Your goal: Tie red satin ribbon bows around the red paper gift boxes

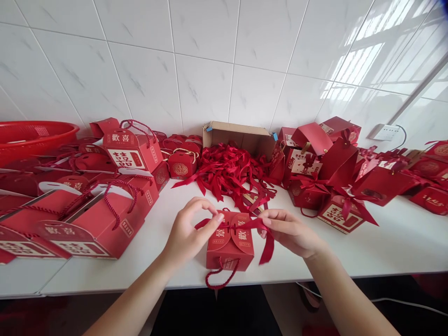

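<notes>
Bare forearms point(140, 290) rise from the bottom edge. At lower centre, the right hand point(292, 231) pinches a red ribbon point(268, 247) threaded across a red box point(229, 254); the left hand point(187, 231) curls thumb and forefinger beside it, grip unclear. Beyond, mid-frame, loose ribbons point(231, 168) heap before an open carton point(241, 132).

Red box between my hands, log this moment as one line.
left hand: pinching ribbon; right hand: pinching ribbon; box: on table, top flaps folded over; cord handle: near side; ribbon pile: behind box
</notes>
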The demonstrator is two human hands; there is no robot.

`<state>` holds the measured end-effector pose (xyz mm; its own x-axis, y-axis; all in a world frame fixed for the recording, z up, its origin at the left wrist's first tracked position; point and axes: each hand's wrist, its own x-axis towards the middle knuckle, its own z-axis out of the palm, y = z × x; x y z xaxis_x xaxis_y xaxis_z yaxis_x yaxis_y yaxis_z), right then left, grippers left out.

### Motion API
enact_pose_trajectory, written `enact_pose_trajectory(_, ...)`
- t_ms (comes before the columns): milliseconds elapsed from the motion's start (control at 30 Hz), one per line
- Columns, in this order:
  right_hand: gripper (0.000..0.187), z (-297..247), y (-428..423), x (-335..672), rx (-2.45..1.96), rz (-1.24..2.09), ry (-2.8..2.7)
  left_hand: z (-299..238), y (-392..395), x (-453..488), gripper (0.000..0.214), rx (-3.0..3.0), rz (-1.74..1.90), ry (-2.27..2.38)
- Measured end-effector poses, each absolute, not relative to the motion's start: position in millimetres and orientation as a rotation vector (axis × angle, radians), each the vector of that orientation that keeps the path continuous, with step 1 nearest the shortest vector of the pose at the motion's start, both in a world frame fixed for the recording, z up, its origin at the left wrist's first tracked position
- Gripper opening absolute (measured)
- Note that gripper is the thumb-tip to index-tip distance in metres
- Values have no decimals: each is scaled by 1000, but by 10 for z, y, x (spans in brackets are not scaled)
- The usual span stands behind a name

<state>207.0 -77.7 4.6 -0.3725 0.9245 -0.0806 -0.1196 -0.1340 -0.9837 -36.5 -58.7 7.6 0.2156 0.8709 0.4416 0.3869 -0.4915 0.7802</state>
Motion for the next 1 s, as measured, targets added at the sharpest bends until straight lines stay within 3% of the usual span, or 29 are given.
enact_pose_trajectory(133,25,177,-783,1918,-867,1589,-1387,221,-643,-190,22,2210,1083,1042)
enact_pose_trajectory(300,27,179,-757,1799,-872,1437,-1479,175,-610,-93,5,2299,1371,1186)
enact_pose_trajectory(400,37,116,-733,1763,-983,1347,-1556,165,-601,-125,10,2295,1477,1264)
enact_pose_trajectory(500,30,55,-722,1692,-1051,1195,-1695,209,-612,-203,10,2320,1352,1157)
enact_pose_trajectory(633,18,-4,-732,1598,-1024,941,-1689,237,-584,-383,26,2107,1187,983)
enact_pose_trajectory(767,15,-28,-745,1585,-931,1028,-1666,81,-486,-528,17,1850,997,1240)
enact_pose_trajectory(900,15,-19,-755,1559,-921,1144,-1620,-97,-417,-578,39,1684,670,1194)
enact_pose_trajectory(1000,13,-25,-758,1480,-945,1203,-1528,-54,-435,-611,47,1541,684,1080)
